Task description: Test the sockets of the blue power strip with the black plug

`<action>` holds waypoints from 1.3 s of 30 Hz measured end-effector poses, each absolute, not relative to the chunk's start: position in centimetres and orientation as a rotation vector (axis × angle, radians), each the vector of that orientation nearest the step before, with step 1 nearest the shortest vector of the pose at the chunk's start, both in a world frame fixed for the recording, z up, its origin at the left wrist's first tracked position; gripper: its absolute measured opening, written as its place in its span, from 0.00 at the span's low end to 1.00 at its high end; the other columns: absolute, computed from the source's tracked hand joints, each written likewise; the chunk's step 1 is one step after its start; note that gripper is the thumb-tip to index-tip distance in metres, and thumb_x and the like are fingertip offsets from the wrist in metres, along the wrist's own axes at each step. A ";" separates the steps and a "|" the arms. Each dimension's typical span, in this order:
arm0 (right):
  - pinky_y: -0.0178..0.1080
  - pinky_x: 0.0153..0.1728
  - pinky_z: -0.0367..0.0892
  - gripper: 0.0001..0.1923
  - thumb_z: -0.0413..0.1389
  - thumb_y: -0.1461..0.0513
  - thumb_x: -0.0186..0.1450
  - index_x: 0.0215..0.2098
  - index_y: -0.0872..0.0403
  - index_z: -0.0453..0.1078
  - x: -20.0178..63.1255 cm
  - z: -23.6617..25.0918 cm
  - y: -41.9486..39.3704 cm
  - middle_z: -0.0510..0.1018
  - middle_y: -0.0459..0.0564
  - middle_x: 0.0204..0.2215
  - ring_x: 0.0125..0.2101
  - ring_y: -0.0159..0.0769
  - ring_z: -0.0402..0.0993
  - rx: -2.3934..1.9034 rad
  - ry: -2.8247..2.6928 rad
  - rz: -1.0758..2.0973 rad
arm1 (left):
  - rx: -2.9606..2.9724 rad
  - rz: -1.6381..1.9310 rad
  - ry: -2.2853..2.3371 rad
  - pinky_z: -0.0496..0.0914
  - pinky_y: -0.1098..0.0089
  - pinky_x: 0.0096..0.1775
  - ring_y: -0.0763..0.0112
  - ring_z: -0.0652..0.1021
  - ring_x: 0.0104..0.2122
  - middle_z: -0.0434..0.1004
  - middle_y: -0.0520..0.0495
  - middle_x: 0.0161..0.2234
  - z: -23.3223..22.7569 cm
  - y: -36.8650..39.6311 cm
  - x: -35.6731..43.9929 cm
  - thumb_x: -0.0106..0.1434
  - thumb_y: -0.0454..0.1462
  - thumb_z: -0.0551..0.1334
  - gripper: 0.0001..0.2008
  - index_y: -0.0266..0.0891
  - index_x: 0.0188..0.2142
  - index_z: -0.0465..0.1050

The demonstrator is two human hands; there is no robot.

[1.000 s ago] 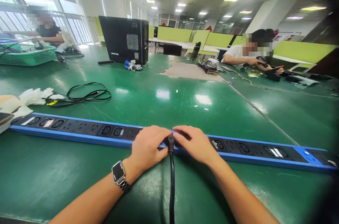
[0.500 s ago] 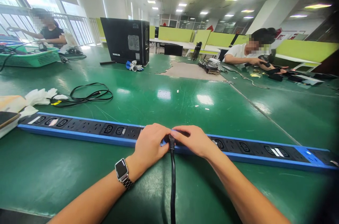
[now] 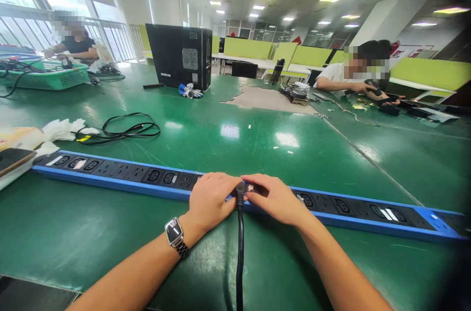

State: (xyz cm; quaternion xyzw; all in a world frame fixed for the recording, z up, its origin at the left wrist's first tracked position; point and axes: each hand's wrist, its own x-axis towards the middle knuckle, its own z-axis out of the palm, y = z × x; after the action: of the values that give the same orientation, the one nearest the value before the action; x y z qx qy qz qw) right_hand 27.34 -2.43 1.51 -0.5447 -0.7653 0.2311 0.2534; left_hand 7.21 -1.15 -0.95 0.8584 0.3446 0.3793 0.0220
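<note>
Black power plug sits in the blue power strip, cord running back toward the person. Left hand and right hand flank it, fingers curled onto plug and strip. Strip's long axis crosses the green counter left to right.

Black plug upright in long blue-edged power strip; cord trailing toward viewer.

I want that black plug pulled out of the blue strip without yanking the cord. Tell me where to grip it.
Grip the black plug by its moulded body, one finger each side, from the near edge of the power strip, above where the cable leaves it. The left hand and right hand flank it.
</note>
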 end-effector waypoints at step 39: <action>0.51 0.53 0.64 0.17 0.57 0.55 0.62 0.49 0.48 0.75 26.2 2.0 -3.0 0.79 0.48 0.48 0.49 0.44 0.74 -1.672 -2.042 0.583 | 2.846 0.913 1.427 0.72 0.60 0.45 0.60 0.79 0.41 0.81 0.45 0.40 1.4 -0.4 -3.1 0.68 0.44 0.56 0.14 0.40 0.44 0.74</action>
State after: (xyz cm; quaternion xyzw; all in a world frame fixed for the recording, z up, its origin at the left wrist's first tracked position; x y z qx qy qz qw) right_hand 26.24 -3.00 2.01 -0.6038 -0.7375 0.2105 0.2174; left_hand -3.08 -0.43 1.36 0.8562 0.4292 0.2747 -0.0851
